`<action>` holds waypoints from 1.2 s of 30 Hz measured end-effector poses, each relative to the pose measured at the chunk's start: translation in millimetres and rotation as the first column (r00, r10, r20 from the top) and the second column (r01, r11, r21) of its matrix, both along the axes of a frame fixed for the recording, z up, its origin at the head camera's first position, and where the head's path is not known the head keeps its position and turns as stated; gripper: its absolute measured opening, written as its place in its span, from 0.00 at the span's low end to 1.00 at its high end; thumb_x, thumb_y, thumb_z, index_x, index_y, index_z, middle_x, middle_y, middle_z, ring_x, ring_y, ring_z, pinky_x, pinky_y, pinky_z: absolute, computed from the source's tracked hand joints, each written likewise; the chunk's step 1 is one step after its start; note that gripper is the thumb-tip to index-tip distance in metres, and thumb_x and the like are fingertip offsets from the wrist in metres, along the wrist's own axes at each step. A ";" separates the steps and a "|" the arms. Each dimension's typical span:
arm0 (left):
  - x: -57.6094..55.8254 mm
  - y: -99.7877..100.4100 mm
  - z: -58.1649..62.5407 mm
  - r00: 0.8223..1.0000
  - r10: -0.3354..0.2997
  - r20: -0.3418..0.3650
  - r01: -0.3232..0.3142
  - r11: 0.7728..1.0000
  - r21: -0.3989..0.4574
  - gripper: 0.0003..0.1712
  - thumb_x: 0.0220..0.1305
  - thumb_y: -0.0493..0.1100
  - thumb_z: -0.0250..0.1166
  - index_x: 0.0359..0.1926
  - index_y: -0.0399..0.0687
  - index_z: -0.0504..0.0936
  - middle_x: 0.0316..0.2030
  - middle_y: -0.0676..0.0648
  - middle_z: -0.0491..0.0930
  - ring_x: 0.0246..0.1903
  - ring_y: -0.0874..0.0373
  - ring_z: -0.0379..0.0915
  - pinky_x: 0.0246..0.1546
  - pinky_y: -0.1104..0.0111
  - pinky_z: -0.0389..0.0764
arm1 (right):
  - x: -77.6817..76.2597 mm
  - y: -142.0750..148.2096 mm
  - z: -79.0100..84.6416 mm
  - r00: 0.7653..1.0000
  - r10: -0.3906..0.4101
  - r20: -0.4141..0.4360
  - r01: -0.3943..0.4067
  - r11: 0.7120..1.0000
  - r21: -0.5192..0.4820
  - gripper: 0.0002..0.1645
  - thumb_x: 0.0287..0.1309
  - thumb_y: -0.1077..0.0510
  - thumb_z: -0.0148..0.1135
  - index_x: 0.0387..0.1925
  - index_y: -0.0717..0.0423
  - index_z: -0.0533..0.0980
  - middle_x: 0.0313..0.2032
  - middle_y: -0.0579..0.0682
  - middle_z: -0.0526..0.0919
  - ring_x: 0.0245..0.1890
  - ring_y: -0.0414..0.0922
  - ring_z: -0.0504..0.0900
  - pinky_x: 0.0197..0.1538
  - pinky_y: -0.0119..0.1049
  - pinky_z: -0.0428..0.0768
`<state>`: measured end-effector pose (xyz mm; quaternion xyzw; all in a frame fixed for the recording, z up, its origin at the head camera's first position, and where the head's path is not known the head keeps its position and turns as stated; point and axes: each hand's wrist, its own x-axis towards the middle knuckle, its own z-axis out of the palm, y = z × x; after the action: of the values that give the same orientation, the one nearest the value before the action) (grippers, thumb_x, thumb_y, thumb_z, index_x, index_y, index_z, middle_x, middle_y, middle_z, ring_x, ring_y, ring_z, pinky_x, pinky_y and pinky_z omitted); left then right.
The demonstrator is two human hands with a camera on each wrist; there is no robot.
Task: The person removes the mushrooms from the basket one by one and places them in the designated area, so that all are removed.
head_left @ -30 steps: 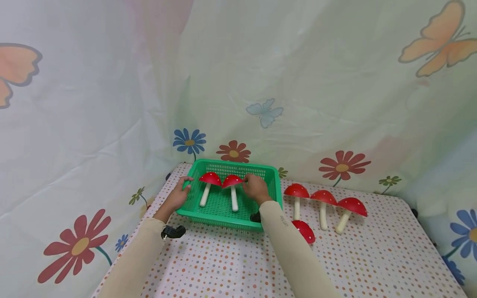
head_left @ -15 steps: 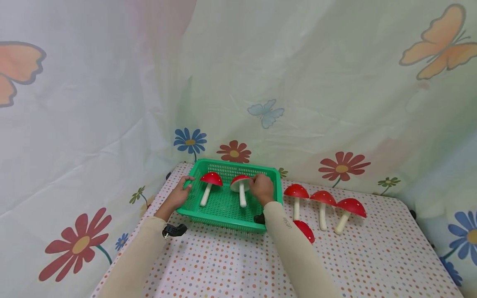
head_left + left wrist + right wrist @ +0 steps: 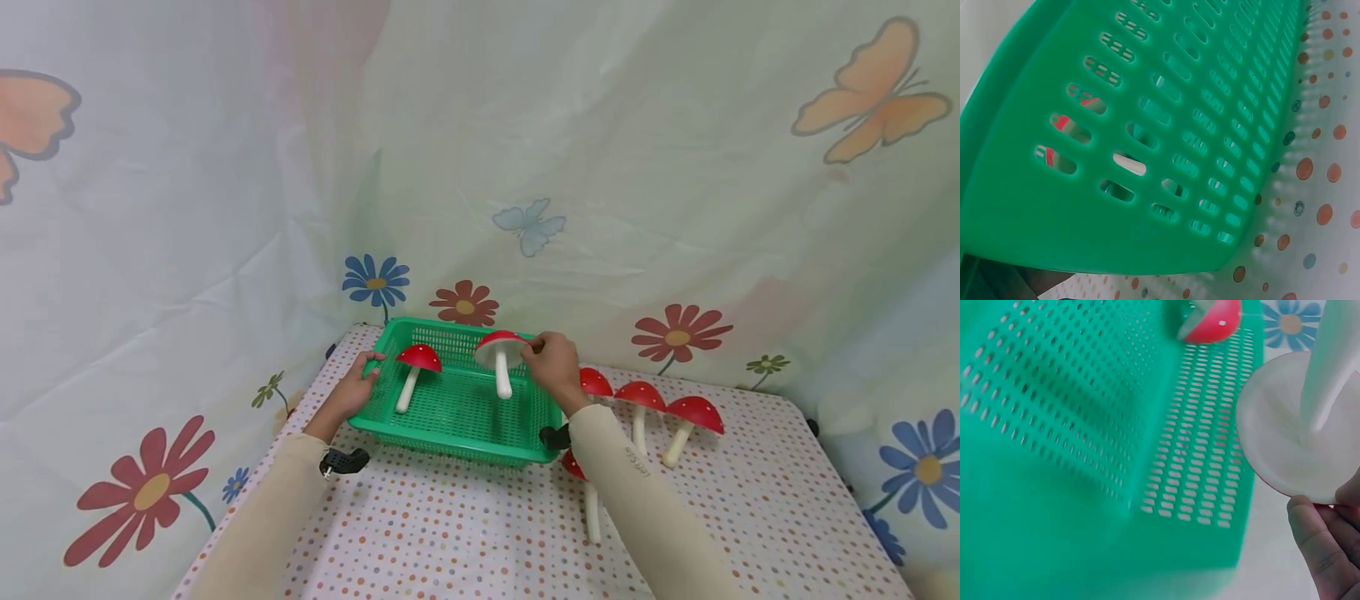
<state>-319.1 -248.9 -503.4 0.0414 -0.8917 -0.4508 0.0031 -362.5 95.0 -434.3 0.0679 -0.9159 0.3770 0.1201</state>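
Observation:
My right hand point(image 3: 557, 367) pinches the cap edge of a toy mushroom point(image 3: 502, 375) with a red, white-dotted cap and white stem. This mushroom is raised over the right back part of a green plastic basket point(image 3: 450, 452), its stem hanging down. In the right wrist view, thumb and fingers hold the rim of the pale cap underside point(image 3: 1272, 434). A second mushroom point(image 3: 418, 358) lies inside the basket on the left. My left hand point(image 3: 351, 393) grips the basket's left rim; in the left wrist view the perforated basket wall point(image 3: 1085, 212) hides most of it.
Right of the basket, several more red mushrooms point(image 3: 694, 412) lie on the dotted tablecloth point(image 3: 450, 533); my right forearm partly covers some. A printed curtain point(image 3: 645, 208) with flowers and butterflies stands behind and beside the table.
My right hand has lifted the mushroom from the basket floor and moved it up and right, its cap underside turning into view. The left hand stays on the basket rim.

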 end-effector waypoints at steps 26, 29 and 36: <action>5.0 1.0 4.3 1.000 -0.025 0.004 0.025 0.999 -0.045 0.20 0.73 0.47 0.39 0.63 0.55 0.55 0.68 0.36 0.54 0.63 0.35 0.55 0.56 0.43 0.61 | 109.6 205.4 -39.2 0.928 -0.372 -0.023 0.372 0.926 0.067 0.17 0.56 0.55 0.56 0.36 0.67 0.79 0.30 0.64 0.84 0.23 0.47 0.80 0.19 0.33 0.71; 4.8 0.3 4.3 1.000 -0.020 0.003 0.020 0.999 -0.049 0.20 0.73 0.47 0.38 0.63 0.55 0.55 0.67 0.36 0.55 0.63 0.36 0.55 0.56 0.43 0.61 | 119.8 215.6 -48.3 0.922 -0.388 0.001 0.387 0.919 0.081 0.16 0.55 0.55 0.56 0.35 0.67 0.79 0.28 0.63 0.84 0.19 0.42 0.77 0.17 0.33 0.70; 5.3 -0.2 4.8 1.000 -0.013 0.008 0.014 1.000 -0.024 0.19 0.74 0.47 0.38 0.63 0.54 0.55 0.67 0.35 0.55 0.64 0.38 0.55 0.57 0.45 0.61 | 130.8 221.4 -69.2 0.913 -0.407 0.020 0.404 0.909 0.100 0.14 0.55 0.56 0.55 0.33 0.65 0.79 0.27 0.61 0.84 0.17 0.41 0.75 0.16 0.33 0.69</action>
<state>-313.8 -249.1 -498.6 0.0371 -0.8973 -0.4398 -0.0031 -231.7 316.4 -503.4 -0.1258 -0.9289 0.3020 0.1739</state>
